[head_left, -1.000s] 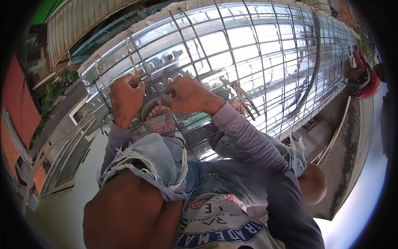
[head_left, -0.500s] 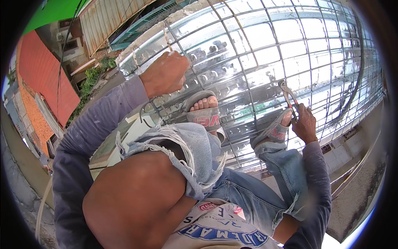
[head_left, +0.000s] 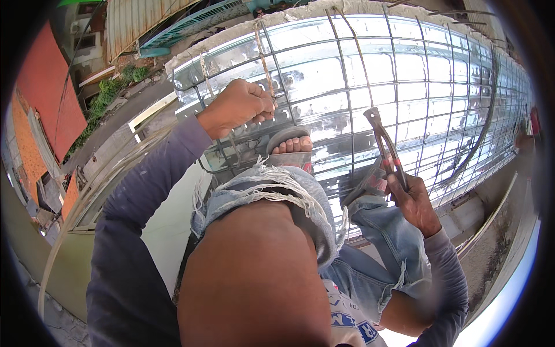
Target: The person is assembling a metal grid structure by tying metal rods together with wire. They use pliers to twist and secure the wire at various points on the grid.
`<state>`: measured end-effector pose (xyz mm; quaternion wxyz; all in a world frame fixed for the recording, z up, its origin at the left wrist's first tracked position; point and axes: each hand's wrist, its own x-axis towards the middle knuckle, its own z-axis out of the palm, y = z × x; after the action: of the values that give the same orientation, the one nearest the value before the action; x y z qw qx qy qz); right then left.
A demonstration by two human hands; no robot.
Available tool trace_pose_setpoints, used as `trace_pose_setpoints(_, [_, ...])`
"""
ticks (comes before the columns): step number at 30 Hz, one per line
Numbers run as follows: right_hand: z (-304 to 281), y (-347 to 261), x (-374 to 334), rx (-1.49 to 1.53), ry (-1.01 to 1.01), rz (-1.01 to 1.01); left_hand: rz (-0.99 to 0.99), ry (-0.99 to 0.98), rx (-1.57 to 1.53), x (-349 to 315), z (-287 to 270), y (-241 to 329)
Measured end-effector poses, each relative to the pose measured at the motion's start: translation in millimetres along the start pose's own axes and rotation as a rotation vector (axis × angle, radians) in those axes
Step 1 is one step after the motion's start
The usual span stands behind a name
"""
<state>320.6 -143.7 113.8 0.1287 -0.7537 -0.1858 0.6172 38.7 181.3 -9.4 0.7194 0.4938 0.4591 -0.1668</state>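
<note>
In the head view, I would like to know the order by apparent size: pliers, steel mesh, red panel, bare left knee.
Largest to smallest:
1. Steel mesh
2. Bare left knee, likely enlarged by nearness
3. Red panel
4. Pliers

Counted from the centre of the view, there were two hands: the left hand (head_left: 240, 107) at eleven o'clock and the right hand (head_left: 417, 205) just past three. One pair of pincers (head_left: 384, 141) was at half past two. Three rusty bars (head_left: 264, 55) showed, at eleven, twelve and one. There was one wire mesh (head_left: 347, 89), its strands too many to count toward three. Two sandals (head_left: 280, 136) appeared, near twelve and at three; two sleeves (head_left: 136, 222), past eight and at four; two bare knees (head_left: 254, 254), at half past six and half past four. One red roof (head_left: 46, 98) lay between nine and ten.
</note>
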Motion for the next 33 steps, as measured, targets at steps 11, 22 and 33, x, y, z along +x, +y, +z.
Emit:
trace_pose_setpoints(11, [15.1, -161.9, 24.7, -0.831, 0.094, -0.531, 0.106, 0.068, -0.417, -12.9, 18.7, -47.2])
trace_pose_setpoints(22, [43.1, -206.7, 60.9, -1.764, 0.502, -0.877, 0.117, -0.028, -0.92, -11.1, 16.4, -57.0])
trace_pose_setpoints(33, [74.6, -242.5, 81.3, -1.877, 0.486, -0.996, 0.086, 0.035, -0.799, -8.1, 16.0, -52.9])
